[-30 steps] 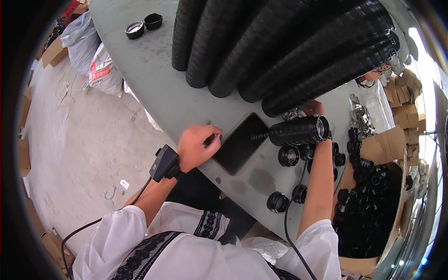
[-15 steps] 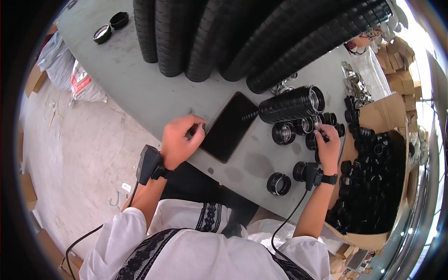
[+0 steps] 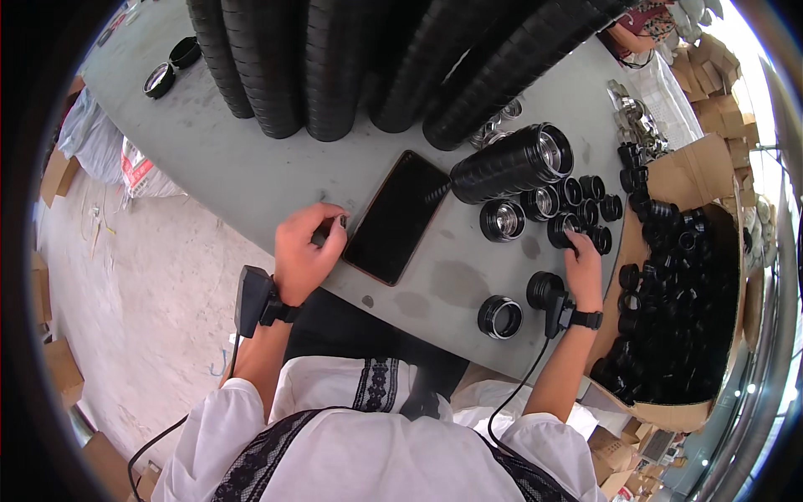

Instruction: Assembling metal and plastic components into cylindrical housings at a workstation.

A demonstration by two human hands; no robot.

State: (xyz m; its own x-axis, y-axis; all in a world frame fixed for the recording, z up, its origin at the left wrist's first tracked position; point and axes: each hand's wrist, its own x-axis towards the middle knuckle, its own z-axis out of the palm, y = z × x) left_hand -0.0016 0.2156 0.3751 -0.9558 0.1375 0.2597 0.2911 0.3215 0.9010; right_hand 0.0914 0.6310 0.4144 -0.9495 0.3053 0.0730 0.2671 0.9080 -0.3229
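My left hand [image 3: 308, 251] is closed in a pinch above the table, beside a dark tablet [image 3: 397, 219]. A tiny dark piece shows at its fingertips, too small to name. On the right, my right hand [image 3: 583, 266] has its fingertips closed on the rim of a black ring [image 3: 559, 231] that stands among several similar rings. Its thumb is mostly hidden. A ribbed black cylinder [image 3: 506, 170] lies just behind that group, its silver-lined end facing right. Nearer me are two more pieces, a loose black ring [image 3: 500, 318] and a black round part [image 3: 545, 289] by my right wrist.
Long stacks of black rings [image 3: 329, 84] lie across the far side of the grey table [image 3: 251, 180]. An open carton [image 3: 669, 414] full of black parts adjoins the right edge. Silver rings [image 3: 633, 117] are piled at the far right. Black devices with cables are strapped to both wrists.
My right hand has lowered onto the black ring, its fingers now at the rim. My left hand keeps its pinch. The whole view has shifted slightly.
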